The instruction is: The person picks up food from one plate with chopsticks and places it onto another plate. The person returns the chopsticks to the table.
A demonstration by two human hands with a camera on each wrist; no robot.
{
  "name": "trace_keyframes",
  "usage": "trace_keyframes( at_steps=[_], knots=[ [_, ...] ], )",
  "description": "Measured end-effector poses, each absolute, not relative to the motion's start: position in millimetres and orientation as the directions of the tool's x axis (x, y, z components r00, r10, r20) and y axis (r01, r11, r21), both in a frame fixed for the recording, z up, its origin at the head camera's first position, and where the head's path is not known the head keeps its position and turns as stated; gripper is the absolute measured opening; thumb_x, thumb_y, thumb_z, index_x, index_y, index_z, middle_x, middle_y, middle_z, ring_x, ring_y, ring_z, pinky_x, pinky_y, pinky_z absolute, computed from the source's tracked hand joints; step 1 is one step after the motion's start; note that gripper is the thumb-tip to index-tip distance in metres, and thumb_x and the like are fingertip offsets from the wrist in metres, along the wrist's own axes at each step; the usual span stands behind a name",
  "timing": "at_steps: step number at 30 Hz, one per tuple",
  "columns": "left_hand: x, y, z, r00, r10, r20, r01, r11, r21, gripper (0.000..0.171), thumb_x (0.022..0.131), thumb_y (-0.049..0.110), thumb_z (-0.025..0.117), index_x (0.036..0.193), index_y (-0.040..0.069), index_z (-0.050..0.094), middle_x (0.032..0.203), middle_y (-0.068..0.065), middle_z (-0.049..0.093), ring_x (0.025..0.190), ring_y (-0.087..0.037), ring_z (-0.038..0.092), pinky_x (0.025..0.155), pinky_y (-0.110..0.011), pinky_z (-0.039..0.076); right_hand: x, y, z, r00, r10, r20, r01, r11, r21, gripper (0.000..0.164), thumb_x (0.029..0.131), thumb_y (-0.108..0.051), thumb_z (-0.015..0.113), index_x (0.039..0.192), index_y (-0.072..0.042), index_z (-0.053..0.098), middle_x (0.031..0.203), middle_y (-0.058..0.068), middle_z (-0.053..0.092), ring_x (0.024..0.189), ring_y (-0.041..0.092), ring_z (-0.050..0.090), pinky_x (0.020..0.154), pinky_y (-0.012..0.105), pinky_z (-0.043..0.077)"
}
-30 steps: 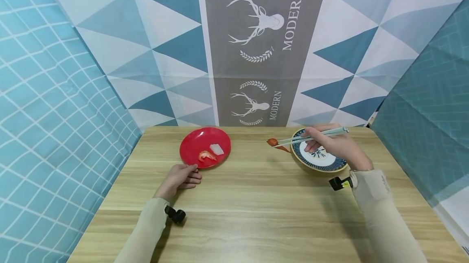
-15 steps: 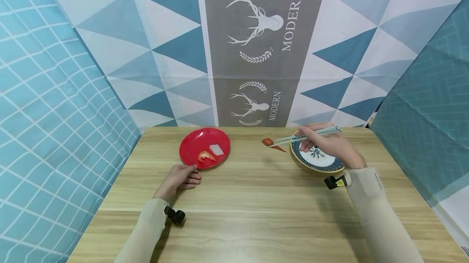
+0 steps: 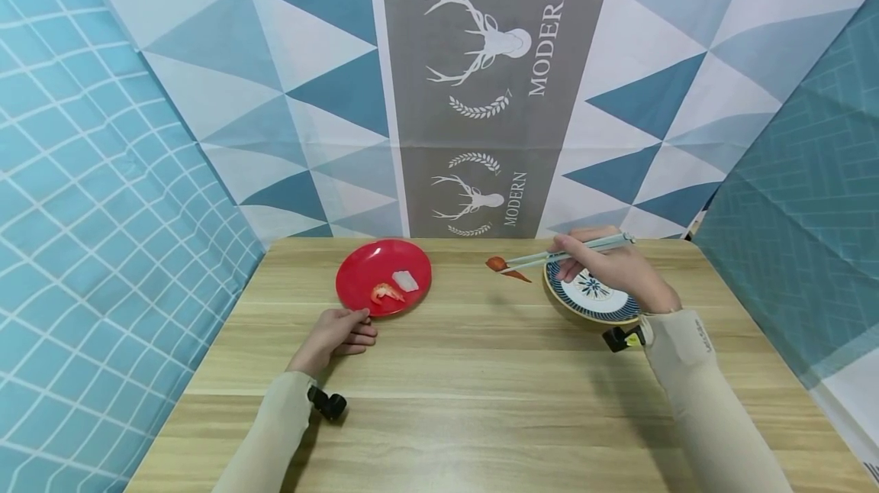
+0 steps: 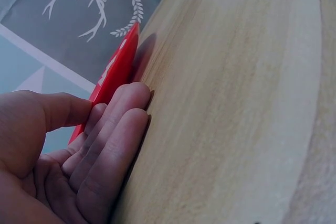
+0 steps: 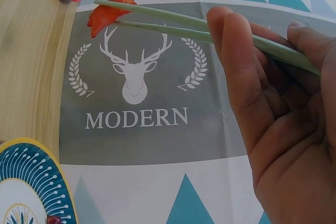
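My left hand (image 3: 333,334) pinches the near rim of a red plate (image 3: 367,264) between thumb and a curled finger; in the left wrist view the plate's edge (image 4: 118,69) is tilted off the table there. A shrimp (image 3: 387,291) and a whitish translucent piece (image 3: 405,280) lie on this plate. Held in my right hand (image 3: 611,262) is a pair of pale green chopsticks (image 5: 168,16). Their tips grip an orange-red piece of food (image 5: 107,17) in the air, between the two plates. Its exact kind is unclear.
Under my right hand stands a blue-and-white patterned plate (image 3: 597,310) with a yellow rim. A small dark red bit (image 5: 54,219) shows on it in the right wrist view. Behind the wooden table (image 3: 467,386) hangs a patterned cloth (image 3: 474,119).
The right hand has moved a little to the left with the chopsticks and the orange-red piece, towards the red plate. The left hand and the plates stay put.
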State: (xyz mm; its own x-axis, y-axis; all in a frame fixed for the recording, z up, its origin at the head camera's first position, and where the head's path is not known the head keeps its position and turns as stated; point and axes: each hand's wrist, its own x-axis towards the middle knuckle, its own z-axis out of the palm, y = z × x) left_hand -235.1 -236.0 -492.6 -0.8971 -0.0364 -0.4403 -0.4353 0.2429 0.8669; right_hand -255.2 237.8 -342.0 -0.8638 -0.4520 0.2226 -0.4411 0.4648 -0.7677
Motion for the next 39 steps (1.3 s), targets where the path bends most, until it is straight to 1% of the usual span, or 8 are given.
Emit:
trace_keyframes(
  at_steps=[6, 10, 13, 17, 22, 28, 34, 39],
  knots=[
    [-237, -236, -493, -0.893, -0.049, -0.447, -0.445, 0.246, 0.861, 0.041, 0.106, 0.036, 0.057, 0.119, -0.003, 0.063, 0.093, -0.007, 0.078, 0.079, -0.017, 0.077, 0.074, -0.03, 0.065, -257, 237, -342, -0.86, -0.458, 0.227, -0.448, 0.463, -0.765, 0.038, 0.11, -0.03, 0.05, 0.111, 0.0, 0.075, 0.083, 0.01, 0.077, 0.072, 0.022, 0.075, 0.07, 0.031, 0.064],
    [-237, -236, -493, -0.893, -0.042, -0.447, -0.443, 0.244, 0.862, 0.041, 0.106, 0.035, 0.057, 0.119, -0.003, 0.063, 0.093, -0.008, 0.078, 0.079, -0.017, 0.077, 0.074, -0.03, 0.065, -257, 235, -343, -0.857, -0.459, 0.233, -0.452, 0.453, -0.769, 0.038, 0.11, -0.03, 0.051, 0.11, -0.001, 0.075, 0.083, 0.015, 0.076, 0.071, 0.024, 0.075, 0.069, 0.031, 0.064],
    [-236, -236, -492, -0.892, -0.045, -0.449, -0.446, 0.243, 0.861, 0.04, 0.106, 0.035, 0.058, 0.119, -0.003, 0.064, 0.092, -0.008, 0.078, 0.079, -0.017, 0.077, 0.074, -0.03, 0.065, -256, 232, -343, -0.859, -0.457, 0.233, -0.447, 0.445, -0.776, 0.038, 0.109, -0.031, 0.051, 0.109, -0.001, 0.074, 0.084, 0.015, 0.076, 0.072, 0.025, 0.075, 0.07, 0.031, 0.064],
    [-236, -236, -492, -0.891, -0.054, -0.452, -0.45, 0.243, 0.859, 0.041, 0.106, 0.036, 0.058, 0.119, -0.003, 0.064, 0.093, -0.008, 0.078, 0.079, -0.017, 0.077, 0.074, -0.03, 0.065, -256, 229, -344, -0.862, -0.453, 0.228, -0.436, 0.435, -0.788, 0.037, 0.109, -0.03, 0.052, 0.108, -0.001, 0.074, 0.081, 0.011, 0.076, 0.072, 0.023, 0.075, 0.071, 0.031, 0.064],
    [-235, -236, -493, -0.892, -0.056, -0.449, -0.448, 0.244, 0.86, 0.042, 0.106, 0.036, 0.058, 0.12, -0.003, 0.063, 0.094, -0.008, 0.078, 0.079, -0.017, 0.077, 0.074, -0.03, 0.065, -258, 225, -344, -0.859, -0.457, 0.229, -0.435, 0.419, -0.797, 0.035, 0.109, -0.029, 0.052, 0.107, -0.001, 0.075, 0.081, 0.01, 0.076, 0.071, 0.02, 0.075, 0.072, 0.031, 0.064],
    [-236, -234, -494, -0.893, -0.043, -0.448, -0.445, 0.235, 0.864, 0.041, 0.106, 0.035, 0.057, 0.118, -0.004, 0.063, 0.093, -0.008, 0.078, 0.078, -0.016, 0.077, 0.073, -0.03, 0.065, -260, 221, -347, -0.845, -0.464, 0.266, -0.462, 0.381, -0.801, 0.033, 0.109, -0.025, 0.053, 0.107, 0.0, 0.075, 0.079, 0.011, 0.076, 0.07, 0.029, 0.075, 0.069, 0.034, 0.064],
    [-236, -234, -495, -0.892, -0.05, -0.448, -0.447, 0.232, 0.864, 0.039, 0.106, 0.034, 0.057, 0.116, -0.003, 0.064, 0.091, -0.008, 0.078, 0.077, -0.016, 0.077, 0.072, -0.03, 0.065, -263, 216, -349, -0.844, -0.459, 0.278, -0.482, 0.421, -0.769, 0.035, 0.109, -0.029, 0.053, 0.108, -0.004, 0.076, 0.08, 0.006, 0.077, 0.071, 0.026, 0.076, 0.07, 0.031, 0.064],
    [-235, -235, -495, -0.894, -0.055, -0.444, -0.444, 0.238, 0.864, 0.041, 0.106, 0.036, 0.057, 0.119, -0.003, 0.063, 0.093, -0.008, 0.078, 0.079, -0.016, 0.077, 0.074, -0.03, 0.065, -267, 211, -350, -0.845, -0.454, 0.281, -0.488, 0.44, -0.754, 0.037, 0.108, -0.031, 0.053, 0.107, -0.002, 0.076, 0.078, 0.004, 0.077, 0.071, 0.026, 0.076, 0.07, 0.029, 0.064]
  ],
)
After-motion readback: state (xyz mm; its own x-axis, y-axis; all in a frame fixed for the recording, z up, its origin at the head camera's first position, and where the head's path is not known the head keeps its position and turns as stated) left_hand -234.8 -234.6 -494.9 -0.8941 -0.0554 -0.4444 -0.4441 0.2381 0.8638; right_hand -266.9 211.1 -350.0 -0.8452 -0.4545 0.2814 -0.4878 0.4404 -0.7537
